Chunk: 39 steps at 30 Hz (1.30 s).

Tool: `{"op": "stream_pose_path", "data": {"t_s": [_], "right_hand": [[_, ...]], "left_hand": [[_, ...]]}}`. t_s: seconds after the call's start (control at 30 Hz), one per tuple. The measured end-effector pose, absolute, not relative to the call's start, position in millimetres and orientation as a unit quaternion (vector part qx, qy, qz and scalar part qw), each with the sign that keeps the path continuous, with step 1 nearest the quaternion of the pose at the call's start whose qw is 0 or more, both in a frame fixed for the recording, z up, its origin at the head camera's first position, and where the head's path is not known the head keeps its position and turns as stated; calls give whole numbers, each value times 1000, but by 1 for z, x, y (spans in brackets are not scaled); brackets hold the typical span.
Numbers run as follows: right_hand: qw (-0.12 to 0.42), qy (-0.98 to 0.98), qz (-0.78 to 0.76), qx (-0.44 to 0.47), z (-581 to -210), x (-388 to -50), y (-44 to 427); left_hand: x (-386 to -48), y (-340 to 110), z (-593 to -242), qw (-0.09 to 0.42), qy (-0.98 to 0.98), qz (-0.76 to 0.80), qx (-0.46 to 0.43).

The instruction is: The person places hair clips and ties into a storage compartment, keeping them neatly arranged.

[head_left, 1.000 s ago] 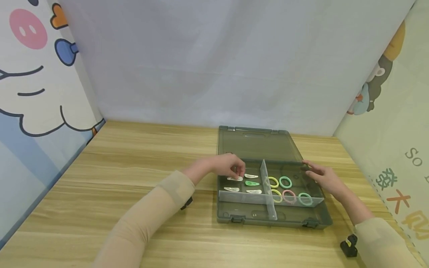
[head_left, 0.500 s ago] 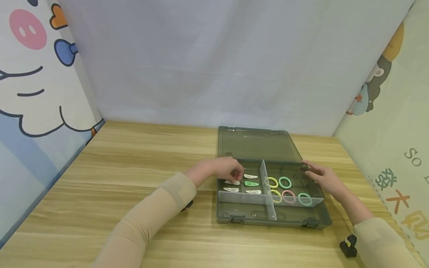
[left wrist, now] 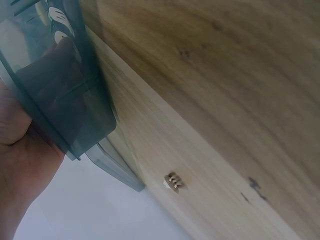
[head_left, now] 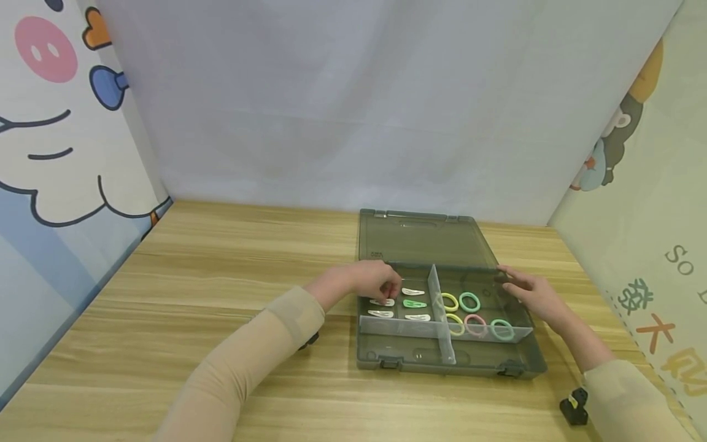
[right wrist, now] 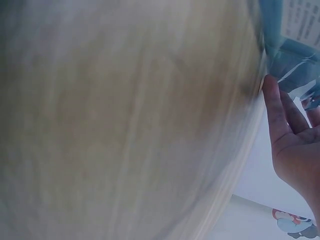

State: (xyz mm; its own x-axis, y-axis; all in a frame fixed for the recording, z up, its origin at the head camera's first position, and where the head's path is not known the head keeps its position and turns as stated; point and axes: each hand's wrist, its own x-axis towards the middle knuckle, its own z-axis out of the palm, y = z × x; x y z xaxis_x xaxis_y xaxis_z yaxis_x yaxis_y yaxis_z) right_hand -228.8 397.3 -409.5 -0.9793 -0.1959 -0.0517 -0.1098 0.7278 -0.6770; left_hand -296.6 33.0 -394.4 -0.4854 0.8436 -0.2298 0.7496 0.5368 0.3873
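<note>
A translucent grey box [head_left: 372, 365] lies on the table with its lid folded back. My left hand [head_left: 372, 277] reaches over its left wall, fingertips pinching a white snap hair clip [head_left: 382, 302] on the compartment floor. Nearby lie a green hair clip [head_left: 414, 304] and more white ones, such as the front-left hair clip [head_left: 381, 314]. Across the divider are a pink hair tie [head_left: 475, 325] and several yellow and green ones. My right hand [head_left: 533, 298] rests on the box's back right edge, fingers fairly straight. In the left wrist view, the left hand [left wrist: 25, 155] shows behind the clear wall.
Clear dividers [head_left: 442, 313] split the box into compartments. Its lid [head_left: 420, 239] lies towards the back curtain [head_left: 353, 110]. Wooden table [head_left: 248, 239] surrounds the box, and a black device [head_left: 574, 405] sits by the right sleeve. Printed cloths hang at both sides.
My left hand has brought the white hair clip slightly forward and left, in line with the green one. The right hand has stayed at the box edge.
</note>
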Motion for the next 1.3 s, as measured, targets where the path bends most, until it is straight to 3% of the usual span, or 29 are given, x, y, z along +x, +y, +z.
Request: {"op": "stream_pose_path", "data": {"t_s": [0.93, 1.3], "right_hand": [[64, 924, -368, -81, -407, -226, 396], [62, 925, -366, -83, -409, -228, 396]], "left_hand": [[-302, -7, -363, 193, 831, 234, 466], [-313, -39, -363, 159, 839, 229, 468]]}}
